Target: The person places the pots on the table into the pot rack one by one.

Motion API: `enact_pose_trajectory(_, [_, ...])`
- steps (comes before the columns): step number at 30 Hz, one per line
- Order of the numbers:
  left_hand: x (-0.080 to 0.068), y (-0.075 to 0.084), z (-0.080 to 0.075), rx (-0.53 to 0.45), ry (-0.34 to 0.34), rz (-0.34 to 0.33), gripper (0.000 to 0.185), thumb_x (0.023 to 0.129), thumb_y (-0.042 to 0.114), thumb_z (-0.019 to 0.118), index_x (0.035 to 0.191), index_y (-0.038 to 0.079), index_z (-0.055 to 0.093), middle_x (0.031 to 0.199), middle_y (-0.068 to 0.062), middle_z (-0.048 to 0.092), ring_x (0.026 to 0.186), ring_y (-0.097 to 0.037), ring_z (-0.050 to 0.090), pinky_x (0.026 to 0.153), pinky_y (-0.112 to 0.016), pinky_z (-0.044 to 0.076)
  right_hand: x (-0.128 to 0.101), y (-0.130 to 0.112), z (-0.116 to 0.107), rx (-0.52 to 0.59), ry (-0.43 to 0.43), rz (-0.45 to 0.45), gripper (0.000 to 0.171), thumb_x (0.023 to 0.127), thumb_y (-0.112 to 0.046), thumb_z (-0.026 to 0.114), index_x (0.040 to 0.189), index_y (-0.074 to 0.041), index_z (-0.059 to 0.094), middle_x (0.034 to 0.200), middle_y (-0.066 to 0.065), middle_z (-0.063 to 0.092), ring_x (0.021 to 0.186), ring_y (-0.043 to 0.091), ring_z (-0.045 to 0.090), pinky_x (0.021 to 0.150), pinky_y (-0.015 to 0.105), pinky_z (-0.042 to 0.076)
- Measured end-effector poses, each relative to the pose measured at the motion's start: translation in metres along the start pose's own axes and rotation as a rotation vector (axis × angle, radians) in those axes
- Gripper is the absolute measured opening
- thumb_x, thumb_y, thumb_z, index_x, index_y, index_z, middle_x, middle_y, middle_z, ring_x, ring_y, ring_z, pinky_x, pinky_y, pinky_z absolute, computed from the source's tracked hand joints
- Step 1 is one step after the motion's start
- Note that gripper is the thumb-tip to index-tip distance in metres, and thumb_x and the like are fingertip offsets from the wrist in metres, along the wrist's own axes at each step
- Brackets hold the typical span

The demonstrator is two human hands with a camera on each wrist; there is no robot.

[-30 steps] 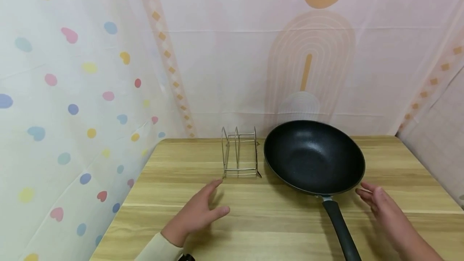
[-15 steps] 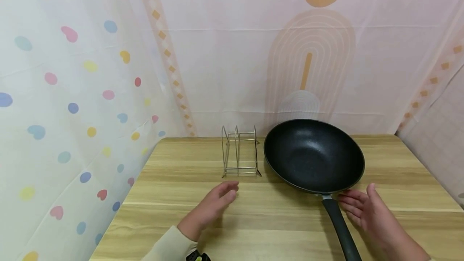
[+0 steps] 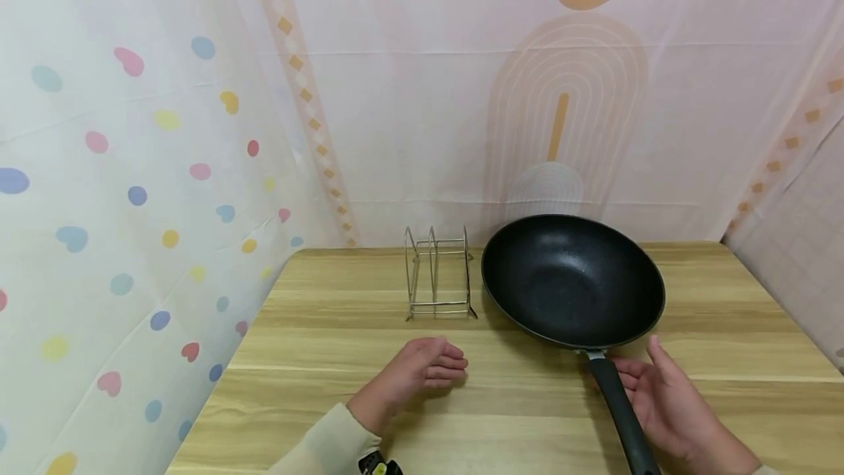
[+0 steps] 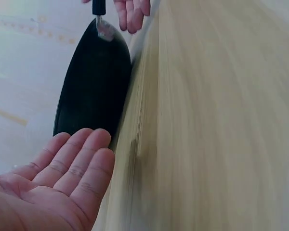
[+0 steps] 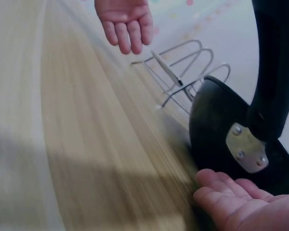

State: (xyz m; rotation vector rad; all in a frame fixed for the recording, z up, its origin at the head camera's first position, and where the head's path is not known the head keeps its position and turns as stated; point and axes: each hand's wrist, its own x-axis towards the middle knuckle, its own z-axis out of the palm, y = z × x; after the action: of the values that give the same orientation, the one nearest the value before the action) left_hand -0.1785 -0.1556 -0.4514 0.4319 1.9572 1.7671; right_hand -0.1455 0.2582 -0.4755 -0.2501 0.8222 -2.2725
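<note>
A black frying pan with a deep bowl stands on the wooden table, its black handle pointing toward me. My right hand is just right of the handle, fingers reaching behind and under it, thumb up. In the right wrist view those fingers are extended near the pan's riveted bracket and hold nothing. My left hand hovers over the table, left of the pan, fingers straight. The left wrist view has its palm turned up and bare, apart from the pan.
A wire rack with upright loops stands left of the pan, near the table's back edge. Patterned curtains hang behind and at the left of the wooden table. A black watch-like device sits at the left sleeve.
My left hand has moved right, away from the rack's front, with its fingers drawn together. My right hand has come left from the pan's rim to the handle. Pan and rack have stayed put.
</note>
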Motion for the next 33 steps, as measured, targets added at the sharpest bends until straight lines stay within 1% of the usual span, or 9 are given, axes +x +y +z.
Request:
enact_pose_trajectory(3, [0.004,0.001,0.007,-0.042,-0.009,-0.024,0.067,0.114,0.042,0.039,0.133,-0.021,0.055,0.133,-0.036,0.064,0.124,-0.047,0.066,0.102,-0.045,0.057,0.004,0.001,0.005,0.040,-0.032,0.040,0.096,0.104,-0.069,0.005,0.130,-0.001,0.067,0.136,0.016,0.070,0.132,0.024,0.065,0.113,0.036,0.050])
enact_pose_trajectory(6, [0.007,0.004,0.014,-0.072,-0.030,-0.035,0.069,0.113,0.044,0.040,0.129,-0.020,0.058,0.130,-0.036,0.066,0.122,-0.048,0.067,0.100,-0.043,0.059,0.008,0.003,0.007,0.047,-0.051,0.055,0.099,0.103,-0.069,0.003,0.132,0.001,0.067,0.138,0.017,0.068,0.135,0.025,0.063,0.114,0.036,0.048])
enact_pose_trajectory(10, [0.012,0.005,0.022,-0.081,-0.071,-0.040,0.072,0.113,0.049,0.038,0.127,-0.019,0.060,0.127,-0.035,0.068,0.118,-0.047,0.069,0.097,-0.042,0.061,0.012,0.006,0.009,0.048,-0.063,0.074,0.100,0.103,-0.069,0.002,0.133,0.001,0.067,0.139,0.018,0.067,0.137,0.026,0.062,0.114,0.036,0.049])
enact_pose_trajectory(13, [0.017,0.005,0.030,-0.087,-0.091,-0.051,0.073,0.113,0.050,0.038,0.127,-0.018,0.060,0.126,-0.034,0.070,0.117,-0.046,0.071,0.095,-0.041,0.061,0.014,0.007,0.010,0.072,-0.068,0.096,0.099,0.104,-0.070,0.003,0.133,0.001,0.066,0.141,0.018,0.066,0.138,0.027,0.060,0.114,0.036,0.048])
enact_pose_trajectory(17, [0.023,0.007,0.040,-0.095,-0.107,-0.068,0.071,0.113,0.049,0.038,0.126,-0.017,0.061,0.125,-0.033,0.070,0.116,-0.043,0.072,0.093,-0.039,0.062,0.019,0.006,0.011,0.065,-0.055,0.105,0.097,0.104,-0.069,0.006,0.135,0.002,0.064,0.142,0.019,0.065,0.138,0.028,0.060,0.114,0.036,0.049])
enact_pose_trajectory(22, [0.032,0.011,0.051,-0.093,-0.105,-0.078,0.067,0.113,0.048,0.041,0.124,-0.015,0.063,0.122,-0.030,0.072,0.112,-0.039,0.074,0.092,-0.040,0.062,0.022,0.008,0.011,0.023,-0.052,0.101,0.097,0.105,-0.067,0.005,0.137,0.003,0.063,0.141,0.018,0.065,0.137,0.027,0.061,0.113,0.035,0.049])
enact_pose_trajectory(27, [0.041,0.013,0.059,-0.097,-0.111,-0.076,0.064,0.114,0.044,0.041,0.122,-0.015,0.064,0.122,-0.031,0.072,0.112,-0.040,0.074,0.092,-0.040,0.062,0.025,0.010,0.012,0.034,-0.053,0.097,0.096,0.106,-0.066,0.004,0.137,0.003,0.063,0.141,0.018,0.065,0.137,0.027,0.061,0.114,0.037,0.049])
enact_pose_trajectory(33, [0.051,0.011,0.070,-0.116,-0.153,-0.091,0.060,0.114,0.038,0.043,0.123,-0.018,0.063,0.123,-0.033,0.071,0.113,-0.043,0.073,0.092,-0.042,0.062,0.026,0.012,0.014,0.007,-0.017,0.098,0.093,0.107,-0.066,0.007,0.137,0.001,0.063,0.140,0.017,0.066,0.136,0.027,0.061,0.115,0.038,0.048])
